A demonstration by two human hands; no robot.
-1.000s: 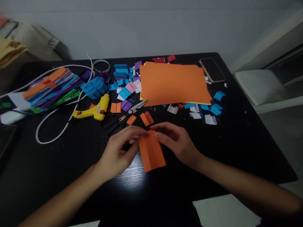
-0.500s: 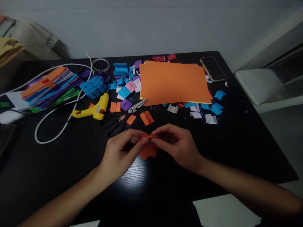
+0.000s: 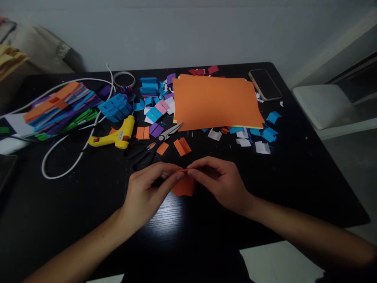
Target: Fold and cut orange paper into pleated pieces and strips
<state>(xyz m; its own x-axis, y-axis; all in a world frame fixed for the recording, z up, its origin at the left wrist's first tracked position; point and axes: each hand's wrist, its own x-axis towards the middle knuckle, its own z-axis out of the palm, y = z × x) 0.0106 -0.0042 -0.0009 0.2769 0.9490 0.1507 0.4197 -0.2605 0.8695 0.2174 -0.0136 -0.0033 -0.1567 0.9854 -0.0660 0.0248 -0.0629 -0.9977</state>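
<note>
The left hand (image 3: 149, 192) and the right hand (image 3: 219, 182) meet over the near centre of the black wooden table (image 3: 88, 204), both closed in a pinch on the small folded orange paper piece (image 3: 184, 188). The thumb and forefinger of each hand grip its upper edge, left hand at the left end and right hand at the right end, fingertips nearly touching. The paper piece hangs below the fingers, just above or on the table surface; contact with the table cannot be determined. Just beyond the hands lie the black-handled scissors (image 3: 153, 147), blades pointing toward the large orange paper sheet (image 3: 216, 102), and two loose orange folded scraps (image 3: 182, 146). The yellow hot-glue gun (image 3: 113, 135) lies left of the scissors, with the white cable (image 3: 73, 157) looped near it. A fanned stack of coloured paper strips (image 3: 59, 108) occupies the far left. Blue folded paper pieces (image 3: 116, 106) sit between that stack and the large sheet. A dark smartphone (image 3: 264, 84) lies at the far right corner.
</note>
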